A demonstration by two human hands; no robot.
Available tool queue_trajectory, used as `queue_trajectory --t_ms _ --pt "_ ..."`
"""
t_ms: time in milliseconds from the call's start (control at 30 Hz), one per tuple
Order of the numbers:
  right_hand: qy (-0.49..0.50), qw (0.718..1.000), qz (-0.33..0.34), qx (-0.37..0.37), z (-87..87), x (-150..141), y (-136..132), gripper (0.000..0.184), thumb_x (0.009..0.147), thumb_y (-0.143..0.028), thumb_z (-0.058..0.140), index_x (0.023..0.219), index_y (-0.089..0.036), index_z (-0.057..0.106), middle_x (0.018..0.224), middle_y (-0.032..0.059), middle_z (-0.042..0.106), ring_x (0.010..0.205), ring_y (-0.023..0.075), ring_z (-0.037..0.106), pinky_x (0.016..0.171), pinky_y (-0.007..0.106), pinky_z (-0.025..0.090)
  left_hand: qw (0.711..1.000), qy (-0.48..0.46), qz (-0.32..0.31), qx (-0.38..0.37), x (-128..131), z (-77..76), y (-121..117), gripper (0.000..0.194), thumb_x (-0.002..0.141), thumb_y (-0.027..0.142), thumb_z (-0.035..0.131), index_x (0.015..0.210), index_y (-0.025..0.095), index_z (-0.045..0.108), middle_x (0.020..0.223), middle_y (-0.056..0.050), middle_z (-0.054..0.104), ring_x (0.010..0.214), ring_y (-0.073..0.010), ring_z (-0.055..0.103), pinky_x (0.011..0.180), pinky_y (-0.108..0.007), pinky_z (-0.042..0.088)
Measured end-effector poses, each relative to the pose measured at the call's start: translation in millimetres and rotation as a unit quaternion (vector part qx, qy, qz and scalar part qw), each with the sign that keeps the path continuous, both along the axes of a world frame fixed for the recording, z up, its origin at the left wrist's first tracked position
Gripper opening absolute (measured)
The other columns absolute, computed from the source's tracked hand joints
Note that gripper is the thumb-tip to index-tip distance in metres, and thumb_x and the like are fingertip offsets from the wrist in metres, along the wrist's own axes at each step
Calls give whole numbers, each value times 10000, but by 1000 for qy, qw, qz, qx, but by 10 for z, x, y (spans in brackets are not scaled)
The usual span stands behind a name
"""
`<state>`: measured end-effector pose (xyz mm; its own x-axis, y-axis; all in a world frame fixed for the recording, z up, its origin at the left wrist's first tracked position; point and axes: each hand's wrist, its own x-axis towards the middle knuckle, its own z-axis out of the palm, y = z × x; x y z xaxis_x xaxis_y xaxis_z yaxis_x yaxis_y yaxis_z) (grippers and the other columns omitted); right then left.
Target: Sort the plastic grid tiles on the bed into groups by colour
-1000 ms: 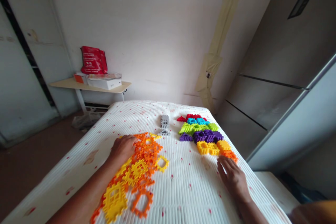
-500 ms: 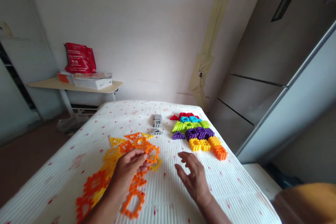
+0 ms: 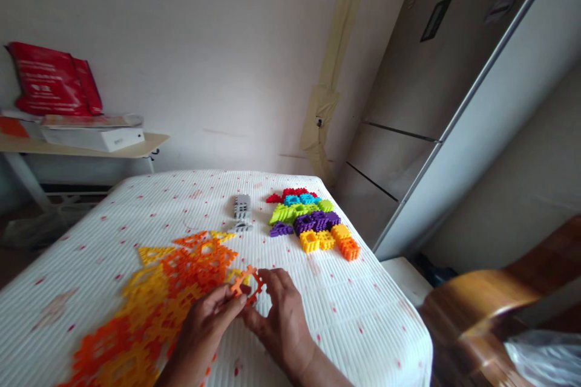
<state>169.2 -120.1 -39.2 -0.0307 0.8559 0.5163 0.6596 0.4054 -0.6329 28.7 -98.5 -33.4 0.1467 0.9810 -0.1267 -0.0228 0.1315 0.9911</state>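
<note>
My left hand [image 3: 209, 314] pinches an orange interlocking building piece [image 3: 249, 285], a toothed frame with an open middle, by its lower left edge. My right hand [image 3: 284, 317] curves round the right side of the same piece, fingertips and thumb at its edge. Beneath and left of the hands spreads a loose pile of orange pieces [image 3: 197, 263] and yellow pieces [image 3: 144, 290], partly hidden by my left arm. Beyond lie grey pieces [image 3: 242, 205], stacked, with a triangular one in front.
Colour-sorted stacks stand at the right: red [image 3: 295, 192], blue [image 3: 299, 199], green [image 3: 284, 213], purple [image 3: 318, 221], yellow [image 3: 310, 241] and orange [image 3: 349, 248]. A refrigerator [image 3: 390, 115] stands beyond the table's right edge, a wooden chair [image 3: 481, 299] nearer. A red bag [image 3: 52, 81] rests on a side table.
My right hand has moved left to the orange piece and closed on its edge. My left hand keeps hold of it. The view has turned to the right.
</note>
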Motion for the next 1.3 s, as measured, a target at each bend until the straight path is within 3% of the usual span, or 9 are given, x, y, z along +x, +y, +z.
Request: queue_trajectory --t_ms 167,300,400,500,633,867,1300 --pt "-53 997 -51 8 -33 234 6 448 705 -198 670 1139 -177 561 997 81 611 906 204 575 791 322 495 999 -26 -3 -27 31 -152 55 465 570 587 707 802 187 665 813 -44 720 845 -231 666 755 -258 527" --pt "-164 968 -188 10 -97 795 63 331 776 -210 588 1101 -147 600 1004 111 646 920 229 593 829 355 470 999 -30 14 -21 -47 -252 89 498 574 603 703 850 192 651 883 -59 724 851 -227 675 789 -266 531" --pt "-231 931 -276 -55 -118 1236 100 286 813 -231 551 1071 -129 622 1006 121 661 919 231 610 802 320 460 1000 -9 -1 -13 -85 -263 97 495 583 617 689 831 190 654 835 -59 725 856 -228 675 794 -259 530" --pt "-270 896 -321 -143 -122 1490 128 236 824 -229 529 1005 -133 645 944 104 677 854 211 630 734 276 448 1000 -2 -6 -5 -78 -281 114 509 568 638 684 811 191 656 814 -53 723 838 -228 678 787 -265 535" --pt "-291 871 -340 -203 -148 1551 172 185 827 -237 503 865 -146 659 853 88 680 765 190 634 644 250 419 1000 2 -4 6 -73 -345 142 501 573 640 678 791 189 659 793 -50 719 820 -238 683 775 -287 542" --pt "-314 872 -332 -178 -180 1529 222 164 819 -228 528 884 -150 657 866 97 672 789 189 627 627 240 403 1000 3 2 15 -90 -369 142 410 632 572 680 785 192 681 777 -48 717 793 -224 685 765 -273 536" --pt "-339 875 -305 -161 -231 1538 244 165 859 -221 492 867 -183 653 852 67 642 773 170 613 604 237 380 1000 -4 12 8 -56 -165 58 340 636 504 679 748 183 668 730 -53 709 755 -231 682 746 -314 530"
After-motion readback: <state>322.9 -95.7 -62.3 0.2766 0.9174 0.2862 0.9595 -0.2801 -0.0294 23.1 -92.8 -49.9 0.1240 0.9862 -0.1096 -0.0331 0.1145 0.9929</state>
